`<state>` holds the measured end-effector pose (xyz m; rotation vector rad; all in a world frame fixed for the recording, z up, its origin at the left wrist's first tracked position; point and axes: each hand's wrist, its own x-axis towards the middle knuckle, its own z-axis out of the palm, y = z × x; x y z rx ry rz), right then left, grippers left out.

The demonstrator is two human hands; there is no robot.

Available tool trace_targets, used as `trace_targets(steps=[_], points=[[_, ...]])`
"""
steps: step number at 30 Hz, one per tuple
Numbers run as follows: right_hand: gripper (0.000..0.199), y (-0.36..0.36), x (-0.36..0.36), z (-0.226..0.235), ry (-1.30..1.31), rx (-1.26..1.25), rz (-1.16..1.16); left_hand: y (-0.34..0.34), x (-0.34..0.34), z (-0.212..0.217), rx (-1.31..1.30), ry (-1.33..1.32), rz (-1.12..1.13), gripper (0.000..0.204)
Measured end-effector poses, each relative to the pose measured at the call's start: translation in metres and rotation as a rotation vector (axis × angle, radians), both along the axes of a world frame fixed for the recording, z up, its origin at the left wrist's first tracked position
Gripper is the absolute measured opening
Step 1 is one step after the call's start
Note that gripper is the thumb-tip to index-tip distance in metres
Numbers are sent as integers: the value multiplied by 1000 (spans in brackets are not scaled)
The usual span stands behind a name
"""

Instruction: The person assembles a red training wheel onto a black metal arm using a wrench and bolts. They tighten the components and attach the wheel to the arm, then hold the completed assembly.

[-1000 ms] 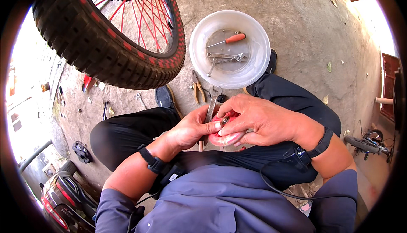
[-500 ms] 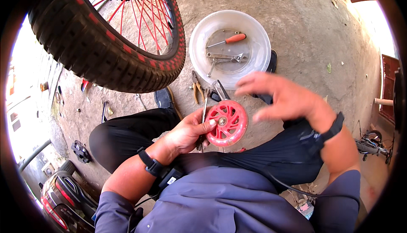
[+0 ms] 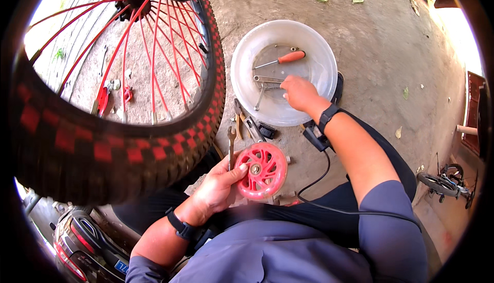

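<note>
My left hand [image 3: 215, 186] is closed around a red wheel [image 3: 263, 172], thumb beside its hub. A metal bracket [image 3: 253, 128] sticks out past the wheel's far edge. In the same grip an open-ended wrench [image 3: 231, 141] stands upright along the wheel's left side. My right hand [image 3: 302, 95] reaches into a white plastic basin [image 3: 242, 72]. Its fingers are bent together over the jaw end of an adjustable wrench [image 3: 267, 79], hiding that end. A small wrench [image 3: 260, 97] and an orange-handled screwdriver [image 3: 292, 57] lie in the basin.
A large bicycle tyre [image 3: 170, 144] with red spokes fills the left side. Pliers [image 3: 238, 115] and a small black part [image 3: 266, 130] lie on the ground before the basin. A black cable [image 3: 316, 177] hangs by my right arm. Another bicycle [image 3: 446, 184] is far right.
My right hand has moved from beside the wheel into the basin and closed over the adjustable wrench. My left hand still holds the red wheel and wrench. The view has shifted.
</note>
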<state>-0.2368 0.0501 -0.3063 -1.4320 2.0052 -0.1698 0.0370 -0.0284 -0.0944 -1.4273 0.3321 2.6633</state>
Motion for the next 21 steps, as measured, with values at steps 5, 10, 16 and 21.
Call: trace_targets(steps=[5, 10, 16, 21], points=[[13, 1, 11, -40, 160, -53, 30, -6, -3, -2, -28, -38, 25, 47], [15, -10, 10, -50, 261, 75, 34, -9, -7, -5, -22, -38, 21, 44], [15, -14, 13, -65, 288, 57, 8, -11, -15, -1, -36, -53, -24, 45], [14, -6, 15, -73, 316, -11, 72, -10, -13, -4, -56, -45, -39, 45]])
